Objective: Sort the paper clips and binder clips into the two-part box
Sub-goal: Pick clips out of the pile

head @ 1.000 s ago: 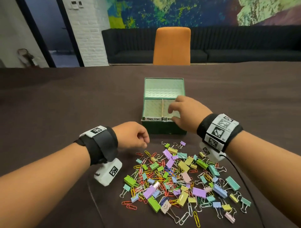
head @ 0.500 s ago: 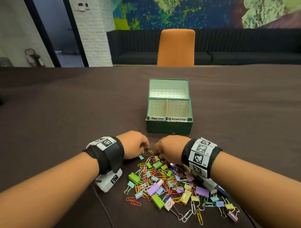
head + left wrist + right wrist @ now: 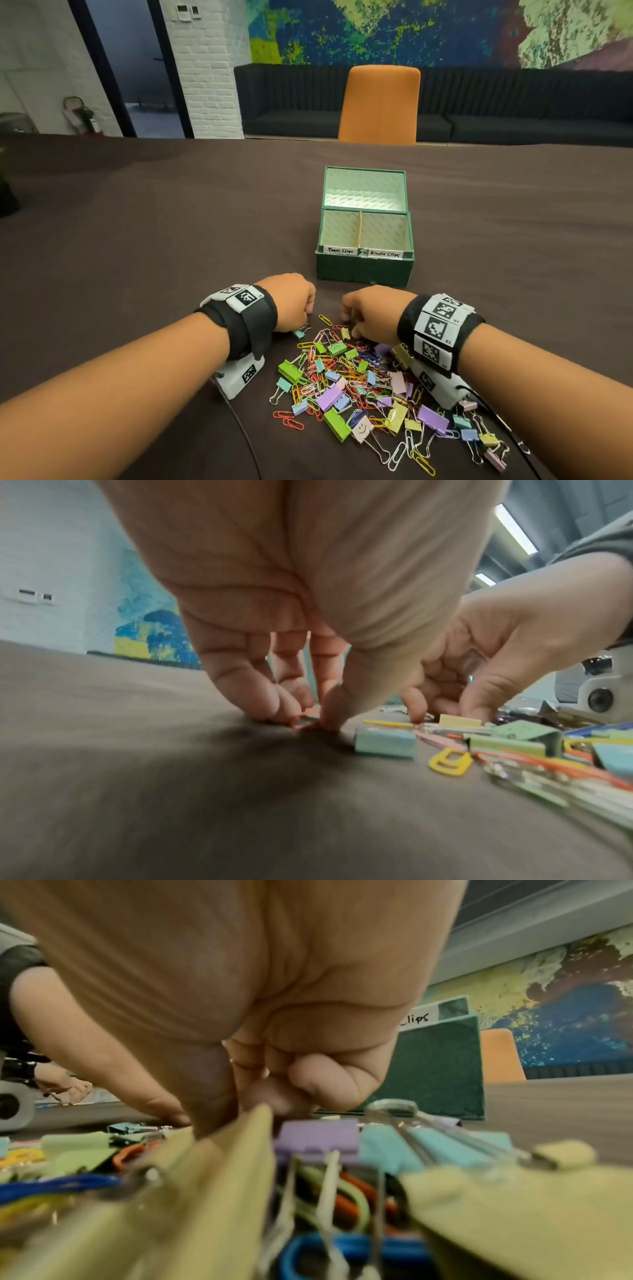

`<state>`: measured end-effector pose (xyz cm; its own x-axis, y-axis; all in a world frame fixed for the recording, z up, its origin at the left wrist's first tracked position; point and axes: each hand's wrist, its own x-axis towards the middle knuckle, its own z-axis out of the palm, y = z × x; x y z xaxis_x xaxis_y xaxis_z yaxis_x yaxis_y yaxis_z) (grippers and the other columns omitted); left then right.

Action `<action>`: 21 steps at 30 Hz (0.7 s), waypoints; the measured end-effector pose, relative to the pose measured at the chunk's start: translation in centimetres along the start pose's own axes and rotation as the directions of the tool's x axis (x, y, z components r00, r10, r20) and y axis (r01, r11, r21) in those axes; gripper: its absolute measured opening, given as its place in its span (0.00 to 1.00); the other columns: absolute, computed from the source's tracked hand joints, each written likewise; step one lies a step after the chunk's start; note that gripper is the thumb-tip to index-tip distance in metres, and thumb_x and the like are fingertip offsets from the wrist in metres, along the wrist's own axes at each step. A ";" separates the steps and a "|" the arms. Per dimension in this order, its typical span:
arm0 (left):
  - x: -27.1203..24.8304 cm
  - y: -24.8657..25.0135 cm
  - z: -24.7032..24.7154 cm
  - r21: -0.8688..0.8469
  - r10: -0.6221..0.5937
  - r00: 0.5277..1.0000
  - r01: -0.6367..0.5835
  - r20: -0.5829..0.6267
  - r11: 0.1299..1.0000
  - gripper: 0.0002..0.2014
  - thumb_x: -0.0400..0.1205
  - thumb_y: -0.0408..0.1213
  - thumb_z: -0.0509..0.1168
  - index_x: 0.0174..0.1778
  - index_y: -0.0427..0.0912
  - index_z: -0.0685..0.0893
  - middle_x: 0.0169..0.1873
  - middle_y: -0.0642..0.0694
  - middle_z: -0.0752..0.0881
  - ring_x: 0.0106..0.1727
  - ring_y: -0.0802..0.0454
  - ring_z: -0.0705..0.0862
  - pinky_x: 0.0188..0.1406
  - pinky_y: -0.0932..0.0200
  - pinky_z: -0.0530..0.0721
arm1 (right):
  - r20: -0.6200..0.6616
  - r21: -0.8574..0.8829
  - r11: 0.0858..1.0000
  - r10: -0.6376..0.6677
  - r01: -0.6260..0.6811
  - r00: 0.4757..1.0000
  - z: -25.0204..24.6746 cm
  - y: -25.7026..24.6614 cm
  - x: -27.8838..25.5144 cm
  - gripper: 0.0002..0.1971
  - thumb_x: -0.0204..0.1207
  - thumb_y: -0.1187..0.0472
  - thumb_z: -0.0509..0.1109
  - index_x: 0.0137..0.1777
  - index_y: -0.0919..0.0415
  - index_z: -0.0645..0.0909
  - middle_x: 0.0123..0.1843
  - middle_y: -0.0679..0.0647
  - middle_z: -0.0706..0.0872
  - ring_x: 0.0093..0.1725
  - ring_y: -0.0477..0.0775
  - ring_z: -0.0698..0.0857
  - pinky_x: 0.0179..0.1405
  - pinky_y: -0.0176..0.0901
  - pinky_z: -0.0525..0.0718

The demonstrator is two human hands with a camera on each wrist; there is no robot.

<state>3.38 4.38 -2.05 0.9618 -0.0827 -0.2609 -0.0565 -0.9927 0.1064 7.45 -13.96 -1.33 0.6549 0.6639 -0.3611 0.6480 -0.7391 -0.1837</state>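
Two compartments wait in the green two-part cardboard box (image 3: 365, 270), lid folded back, standing on the dark brown tablecloth (image 3: 137, 240) just beyond our hands; as far as we can see into them, both show only bare lining. The biggest risk we judge lies in the heap of pastel binder clips and coloured wire paper clips (image 3: 370, 387) spread between our forearms: wire loops and binder handles interlock, so lifting one piece could drag neighbours along and drop a mixed bunch into one side.

Our right hand (image 3: 371, 317) is curled down at the far edge of that heap with fingertips among the clips; we cannot tell whether it has anything in its grasp. Its wrist camera sits right on the pile, so a quick lift could scatter clips.

Our left hand (image 3: 291, 301) has thumb and fingertips (image 3: 284, 715) pressed together on the cloth around something small and orange-red, seemingly a paper clip, beside a mint-green binder clip (image 3: 385, 744). A flat wire on soft cloth may slip the pinch or snag the fabric.

Smallest, the white handwritten labels on the box's front rim: "Paper Clips" (image 3: 340, 250) on the left half, "Binder Clips" (image 3: 384, 254) on the right. A careless drop near the divider could land on the wrong side.
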 end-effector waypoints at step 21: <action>0.7 0.2 0.7 -0.072 0.195 0.980 -0.193 0.028 0.979 0.09 0.80 0.44 0.71 0.55 0.50 0.85 0.49 0.52 0.85 0.46 0.54 0.82 0.45 0.59 0.79 | -0.004 -0.079 0.992 -0.102 0.102 0.995 -0.1 -0.1 0.7 0.14 0.77 0.51 0.74 0.61 0.50 0.81 0.46 0.44 0.82 0.45 0.50 0.80 0.43 0.40 0.73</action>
<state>3.86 4.03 -2.92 0.9242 -0.2777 -0.2622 -0.2219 -0.9492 0.2231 7.94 -13.40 -1.48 0.5866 0.7365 -0.3368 0.7400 -0.6564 -0.1466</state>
